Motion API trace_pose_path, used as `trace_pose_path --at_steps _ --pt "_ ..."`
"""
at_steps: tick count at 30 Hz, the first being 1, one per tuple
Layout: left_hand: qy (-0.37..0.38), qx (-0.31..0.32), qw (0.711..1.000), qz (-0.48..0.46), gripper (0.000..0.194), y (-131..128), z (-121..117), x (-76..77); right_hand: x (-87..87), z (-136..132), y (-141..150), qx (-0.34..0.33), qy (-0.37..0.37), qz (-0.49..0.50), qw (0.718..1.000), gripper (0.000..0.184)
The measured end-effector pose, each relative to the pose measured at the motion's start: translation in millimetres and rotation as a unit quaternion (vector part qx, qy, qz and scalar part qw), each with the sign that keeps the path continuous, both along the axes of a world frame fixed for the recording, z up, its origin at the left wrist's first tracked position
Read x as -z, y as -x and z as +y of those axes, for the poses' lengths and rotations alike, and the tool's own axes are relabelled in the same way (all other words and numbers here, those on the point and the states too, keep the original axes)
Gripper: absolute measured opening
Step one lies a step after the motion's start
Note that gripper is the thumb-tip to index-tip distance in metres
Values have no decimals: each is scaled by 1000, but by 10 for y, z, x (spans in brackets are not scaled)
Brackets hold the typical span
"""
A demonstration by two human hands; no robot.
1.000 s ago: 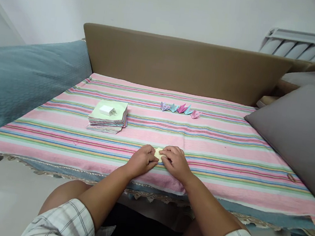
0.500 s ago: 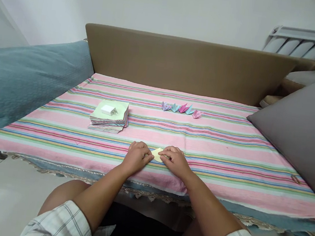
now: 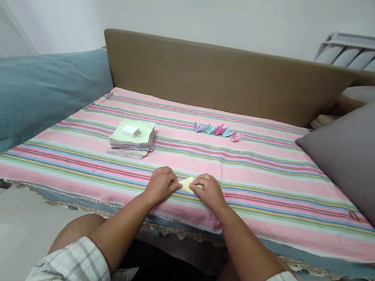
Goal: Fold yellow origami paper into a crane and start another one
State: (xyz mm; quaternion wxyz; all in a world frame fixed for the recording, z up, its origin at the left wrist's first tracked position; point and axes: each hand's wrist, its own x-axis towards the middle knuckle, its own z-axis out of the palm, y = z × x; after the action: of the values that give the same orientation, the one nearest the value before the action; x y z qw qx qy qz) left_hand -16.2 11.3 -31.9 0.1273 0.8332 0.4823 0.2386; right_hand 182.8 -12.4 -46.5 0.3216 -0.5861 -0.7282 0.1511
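A small folded piece of pale yellow paper (image 3: 186, 184) lies on the striped cloth (image 3: 254, 176) between my two hands. My left hand (image 3: 162, 185) has its thumb and fingers closed at the paper's left tip. On the other side, my right hand (image 3: 209, 190) pinches the paper's right part, and its fingers cover some of that edge. Farther back, several folded paper cranes (image 3: 219, 129) in purple, blue and pink stand in a row. To the left sits a stack of square paper sheets (image 3: 130, 145), a white plug adapter (image 3: 130, 130) resting on its pale green top sheet.
A brown backrest (image 3: 215, 78) runs along the far side. At the right leans a grey cushion (image 3: 359, 157), with a small brown object (image 3: 354, 215) near its lower edge. A blue covered armrest (image 3: 43, 91) bounds the left side.
My left hand has shifted slightly left, so more of the yellow paper's left side shows. My right hand still pinches its right part. The view has moved a little.
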Motion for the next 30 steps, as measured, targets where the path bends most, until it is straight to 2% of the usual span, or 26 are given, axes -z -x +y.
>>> trace_pose_path --at_steps 13,24,27,30 --pt "-17 -23 999 16 14 -49 -11 23 16 -5 22 11 2 -20 1000 11" --pt "17 -12 999 -25 6 51 4 -47 -6 -21 17 -1 1 -2 1000 8" --pt "30 -4 999 -40 13 100 19 -65 -17 -24 19 -3 8 2 1000 8" --pt "37 -21 995 -85 23 118 11 -86 -19 -26 23 -1 14 6 1000 9"
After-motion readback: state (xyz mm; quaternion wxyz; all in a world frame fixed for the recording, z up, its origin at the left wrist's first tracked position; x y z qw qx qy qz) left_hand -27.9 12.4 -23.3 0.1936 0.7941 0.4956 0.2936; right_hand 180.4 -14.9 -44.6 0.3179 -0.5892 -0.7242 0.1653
